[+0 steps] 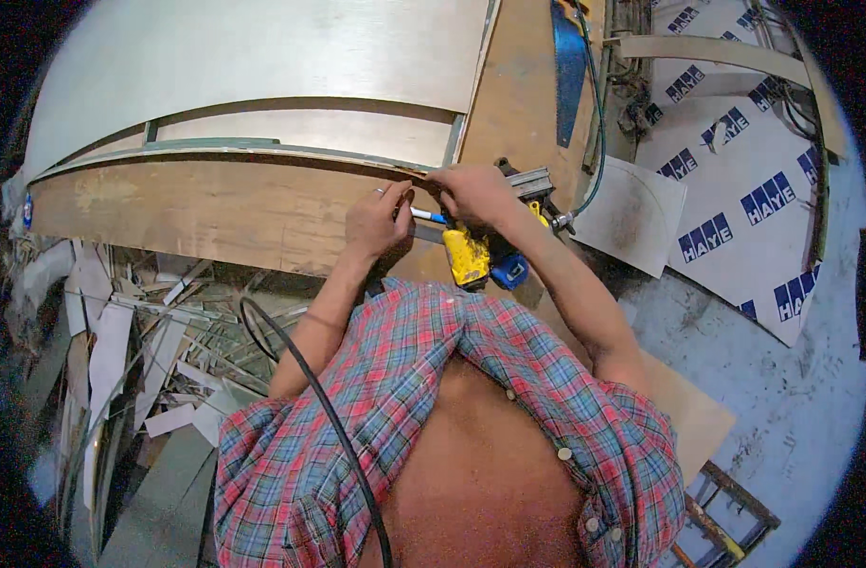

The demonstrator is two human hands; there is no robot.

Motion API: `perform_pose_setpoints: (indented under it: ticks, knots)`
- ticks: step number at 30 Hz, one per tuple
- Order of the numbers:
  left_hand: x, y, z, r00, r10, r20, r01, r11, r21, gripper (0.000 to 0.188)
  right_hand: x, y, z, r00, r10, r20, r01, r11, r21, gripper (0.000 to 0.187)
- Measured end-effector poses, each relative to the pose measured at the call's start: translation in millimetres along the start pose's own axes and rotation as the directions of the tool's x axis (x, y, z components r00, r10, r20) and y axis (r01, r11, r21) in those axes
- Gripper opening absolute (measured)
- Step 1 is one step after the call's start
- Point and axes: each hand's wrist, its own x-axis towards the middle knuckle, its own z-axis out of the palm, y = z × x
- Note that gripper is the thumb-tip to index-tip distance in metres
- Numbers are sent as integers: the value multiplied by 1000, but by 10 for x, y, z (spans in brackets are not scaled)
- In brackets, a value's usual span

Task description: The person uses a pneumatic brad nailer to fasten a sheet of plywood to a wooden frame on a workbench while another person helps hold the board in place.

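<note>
A large pale panel [262,57] with a curved lower edge lies on the workbench, raised on thin wooden strips [215,145]. My left hand [378,222] is closed beside its near edge, a white marker [425,216] with a blue end jutting from it to the right. At the panel's near right corner, my right hand [475,197] has its fingers bent down at the edge; what they pinch, if anything, is hidden. Just below that hand lie a yellow object [467,257] with black marks and a small blue one [510,272]. A nail gun [535,184] sits to its right.
The brown bench board [196,204] runs along the near side. A blue saw blade [569,80] and a dark hose [598,123] are at the far right. Wood offcuts [182,331] pile up at left. A printed sheet [726,189] leans at right; a black cable [329,407] crosses my shirt.
</note>
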Motion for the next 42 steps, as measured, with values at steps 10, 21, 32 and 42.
perform_pose_setpoints:
  ticks: [10,21,32,42]
  knots:
    - [14,47,-25,995,-23,-101,16,997,-71,29,-114,-241,37,960,275,42,-274,961,-24,28]
    - [169,232,-49,960,-66,272,58,998,36,45,-278,-246,303,894,449,6,-432,857,282,35]
    - [209,113,-20,945,-17,327,-19,994,106,45,-280,-179,295,897,439,45,-413,799,437,41]
    - [287,215,-54,948,19,316,-67,988,141,42,-266,-170,540,894,448,-10,-371,752,545,46]
